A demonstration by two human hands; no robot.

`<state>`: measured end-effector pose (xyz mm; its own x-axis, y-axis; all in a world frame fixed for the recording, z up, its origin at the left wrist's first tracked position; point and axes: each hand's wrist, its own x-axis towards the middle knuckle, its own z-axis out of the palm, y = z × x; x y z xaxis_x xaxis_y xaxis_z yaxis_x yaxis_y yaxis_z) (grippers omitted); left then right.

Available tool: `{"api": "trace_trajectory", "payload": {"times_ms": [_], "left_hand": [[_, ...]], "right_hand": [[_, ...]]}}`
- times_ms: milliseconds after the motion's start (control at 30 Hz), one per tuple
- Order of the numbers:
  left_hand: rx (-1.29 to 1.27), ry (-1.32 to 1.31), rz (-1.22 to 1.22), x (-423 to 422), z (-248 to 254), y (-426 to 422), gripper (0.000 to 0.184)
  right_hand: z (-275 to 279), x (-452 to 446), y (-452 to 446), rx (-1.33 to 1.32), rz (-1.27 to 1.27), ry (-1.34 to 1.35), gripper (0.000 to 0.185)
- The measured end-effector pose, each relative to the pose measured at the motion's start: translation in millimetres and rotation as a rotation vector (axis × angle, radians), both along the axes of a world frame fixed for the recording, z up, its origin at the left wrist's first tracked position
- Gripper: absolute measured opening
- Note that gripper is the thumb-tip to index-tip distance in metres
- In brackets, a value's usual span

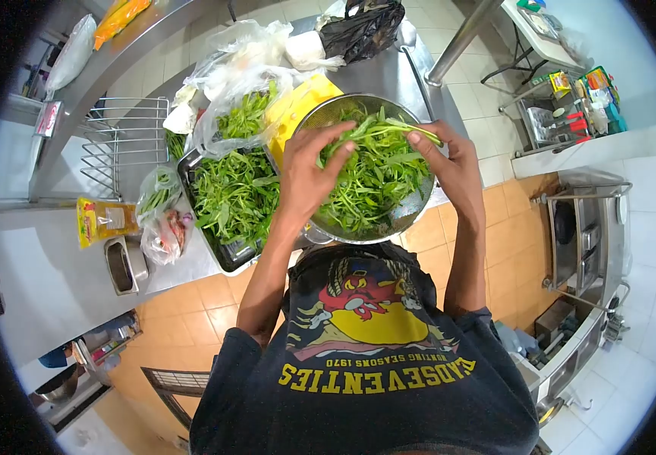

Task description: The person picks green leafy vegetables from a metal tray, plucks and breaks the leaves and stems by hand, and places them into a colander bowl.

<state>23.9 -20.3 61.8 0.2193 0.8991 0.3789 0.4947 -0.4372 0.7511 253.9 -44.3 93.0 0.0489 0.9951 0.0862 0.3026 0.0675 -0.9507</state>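
Leafy green stems point(373, 189) fill a round metal colander point(411, 224) in front of my body. My right hand point(448, 155) pinches the thick ends of a few green stems point(396, 129) above the colander's right side. Over its left side is my left hand point(316, 163), thumb and forefinger curved near the leafy end of those stems; the small gap between them shows leaves behind. A dark tray point(229, 258) with more leafy greens point(237, 193) lies left of the colander, and a clear plastic bag point(225, 133) with greens rests at its far edge.
A yellow block or container point(297, 106) stands behind the colander. Farther back lie a black plastic bag point(362, 30) and white bags. To the left are a wire rack point(123, 140), a yellow packet point(106, 220), a small metal container point(125, 265) and a bag with reddish contents point(167, 235).
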Motion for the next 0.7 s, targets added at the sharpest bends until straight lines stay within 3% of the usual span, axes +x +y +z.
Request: {"api": "trace_trajectory", "payload": {"times_ms": [200,300,400,433,700], "left_hand": [[-0.316,-0.288,0.087,-24,-26,2,0.029],[-0.328,-0.159,0.067,-30,-38,0,0.030],[-0.181,0.125,-0.102,-36,-50,-2,0.028],[-0.142,0.125,-0.050,-33,-52,-4,0.026],[-0.267,-0.246,0.086,-13,-35,3,0.017]], "right_hand": [[-3,11,0,-0.106,-0.079,0.033,0.029],[-6,14,3,-0.023,-0.114,0.044,0.030],[-5,14,5,-0.001,-0.146,0.053,0.031],[-5,14,6,0.003,-0.140,0.047,0.031],[-26,2,9,-0.040,-0.060,0.146,0.038]]}}
